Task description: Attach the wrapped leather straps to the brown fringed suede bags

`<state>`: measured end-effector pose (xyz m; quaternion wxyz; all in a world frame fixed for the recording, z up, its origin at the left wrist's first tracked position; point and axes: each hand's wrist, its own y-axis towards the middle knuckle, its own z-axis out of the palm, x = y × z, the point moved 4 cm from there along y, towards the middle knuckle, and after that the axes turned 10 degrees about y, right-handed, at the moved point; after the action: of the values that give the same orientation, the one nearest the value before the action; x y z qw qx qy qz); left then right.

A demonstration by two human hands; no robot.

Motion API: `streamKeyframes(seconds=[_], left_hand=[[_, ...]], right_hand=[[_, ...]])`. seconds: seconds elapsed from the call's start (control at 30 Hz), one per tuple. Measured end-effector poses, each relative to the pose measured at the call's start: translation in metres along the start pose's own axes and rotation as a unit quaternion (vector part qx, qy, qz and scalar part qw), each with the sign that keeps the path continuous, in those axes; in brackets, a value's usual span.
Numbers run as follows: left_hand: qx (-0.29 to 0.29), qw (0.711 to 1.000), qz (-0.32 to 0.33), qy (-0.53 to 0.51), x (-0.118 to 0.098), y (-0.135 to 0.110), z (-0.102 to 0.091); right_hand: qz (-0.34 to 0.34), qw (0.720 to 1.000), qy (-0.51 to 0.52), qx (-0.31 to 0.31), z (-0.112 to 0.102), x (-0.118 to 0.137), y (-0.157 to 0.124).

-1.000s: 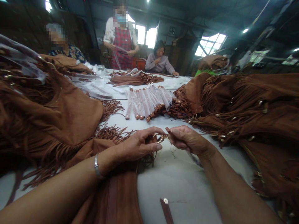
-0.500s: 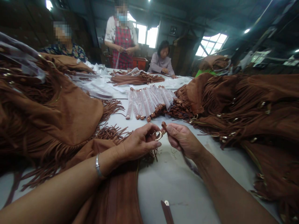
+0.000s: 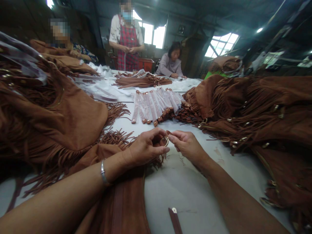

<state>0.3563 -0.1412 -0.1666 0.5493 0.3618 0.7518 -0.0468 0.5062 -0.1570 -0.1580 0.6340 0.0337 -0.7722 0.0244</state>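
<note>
Okay: ring and strap pinched between two hands over white table

Left hand [image 3: 146, 147] holds a gold ring [image 3: 166, 141], thumb below, fingers curled over the top, grip narrow. Right hand [image 3: 188, 143] pinches a brown strap [image 3: 168, 132] near its tip, fingers closed. Strap tip sits right at the ring; too small to tell whether it goes through. Fingertips of both hands just beside each other, above the table [image 3: 185, 188]. Silver bracelet [image 3: 103, 172] on left wrist.

Under left forearm: brown bag [image 3: 129, 201], fringe sticking out past the left hand. Near edge, between the forearms: loose strap [image 3: 175, 221] on the table, metal tab at its far end.

Left side: bag heap [image 3: 83, 120], fringed, some plastic over it. Right side: second heap [image 3: 268, 107], also fringed, gold fittings showing.

Just beyond the hands: wrapped straps [image 3: 151, 105] side by side in clear plastic, brown ends out. Farther: pile of bare straps [image 3: 141, 82].

Back of table: person in checked apron [image 3: 128, 42], standing, hands together. Person in grey top [image 3: 167, 66] leans over table, hands low. Person in floral sleeve [image 3: 89, 53] at far left, partly behind bags. Bright windows [image 3: 223, 45] behind.
</note>
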Motion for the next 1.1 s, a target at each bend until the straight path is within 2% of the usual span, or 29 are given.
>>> streamKeyframes(seconds=[0.1, 0.2, 0.5, 0.63, 0.73, 0.97, 1.1], left_hand=[[-0.009, 0.999, -0.012, 0.041, 0.003, 0.000, 0.001], [-0.037, 0.996, -0.026, 0.071, 0.005, 0.000, 0.000], [-0.042, 0.993, -0.044, 0.103, 0.010, 0.003, 0.002], [-0.054, 0.983, -0.052, 0.169, 0.009, 0.003, 0.001], [-0.052, 0.975, -0.032, 0.214, 0.007, 0.004, 0.002], [-0.039, 0.971, 0.005, 0.236, 0.003, 0.004, 0.004], [-0.030, 0.971, -0.007, 0.237, 0.002, 0.004, 0.003]], right_hand=[[0.033, 0.999, 0.034, -0.016, -0.015, 0.007, -0.004], [0.052, 0.998, 0.045, 0.006, -0.023, 0.015, -0.008], [0.076, 0.996, 0.024, 0.032, -0.010, 0.007, -0.005], [0.084, 0.996, 0.020, 0.036, -0.009, 0.003, -0.004], [0.086, 0.995, 0.021, 0.039, -0.008, 0.000, -0.003], [0.105, 0.993, 0.034, 0.050, -0.010, -0.006, 0.000], [0.122, 0.990, 0.047, 0.059, -0.011, -0.012, 0.003]])
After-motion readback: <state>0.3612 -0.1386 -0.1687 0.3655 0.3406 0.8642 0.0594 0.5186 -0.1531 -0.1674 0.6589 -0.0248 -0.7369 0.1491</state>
